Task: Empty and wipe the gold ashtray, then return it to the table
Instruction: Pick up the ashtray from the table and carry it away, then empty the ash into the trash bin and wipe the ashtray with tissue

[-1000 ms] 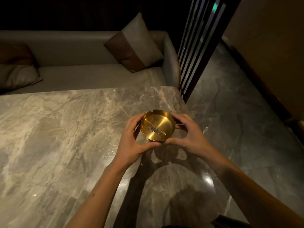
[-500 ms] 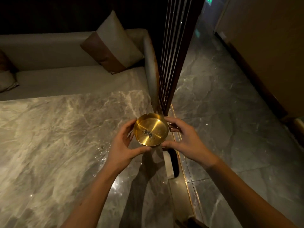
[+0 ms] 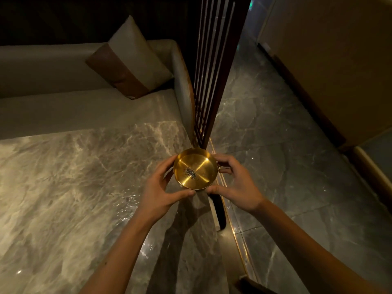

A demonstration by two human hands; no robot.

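A round gold ashtray [image 3: 201, 166] is held up above the right edge of the marble table [image 3: 74, 187], level, mouth facing up. A small heap of grey ash [image 3: 190, 173] lies in its middle. My left hand [image 3: 161, 189] grips its left rim with thumb below and fingers behind. My right hand [image 3: 237, 185] grips the right rim the same way. Both thumbs meet under the near rim.
A beige sofa [image 3: 63, 102] with a brown-and-cream cushion [image 3: 131, 58] runs along the far side of the table. A dark slatted screen [image 3: 212, 71] stands at the table's far right corner. Grey marble floor [image 3: 297, 166] lies to the right, bounded by a tan wall [image 3: 339, 49].
Both hands have lifted the ashtray off the table and carried it right, to the table's right edge. The view has swung right, bringing more floor into sight.
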